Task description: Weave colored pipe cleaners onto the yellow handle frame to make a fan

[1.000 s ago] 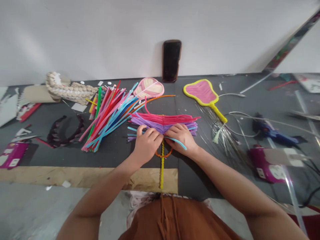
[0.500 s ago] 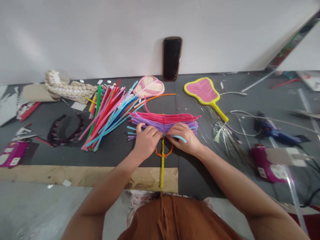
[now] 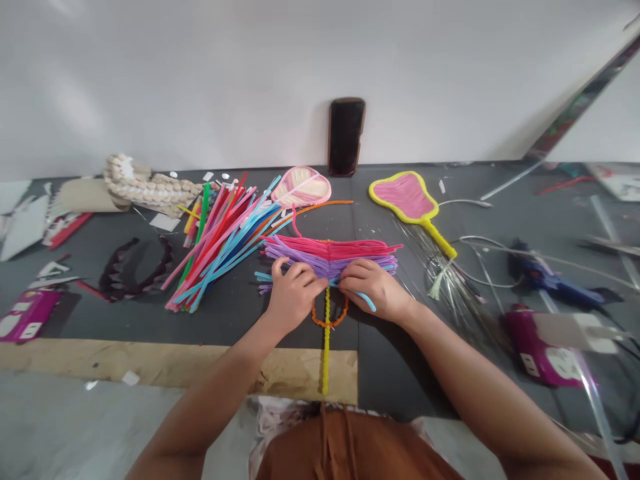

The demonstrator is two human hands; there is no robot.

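Note:
In front of me lies a piece built of pipe cleaners, with a row of hot-pink ones [image 3: 360,249] above a row of purple ones [image 3: 323,267]. A fuzzy yellow stem [image 3: 327,360] runs down from its middle, and an orange pipe-cleaner loop [image 3: 330,325] crosses the stem. My left hand [image 3: 295,297] and my right hand [image 3: 377,290] meet at the stem just below the purple row, fingers closed in a pinch. Both pinch a light blue pipe cleaner [image 3: 367,301], whose bent end sticks out past my right fingers. The fingertips partly hide where it meets the stem.
Loose coloured pipe cleaners [image 3: 220,240] lie at left, beside a dark headband [image 3: 113,273]. Behind are a pink-and-cream leaf shape [image 3: 305,187], a yellow-edged pink shape [image 3: 405,190] and a leaning phone [image 3: 346,137]. A blue glue gun [image 3: 550,270] and wires are at right.
The whole scene sits slightly lower in view as the head camera tilted up. Both hands keep their pinch at the stem, with barely any finger movement.

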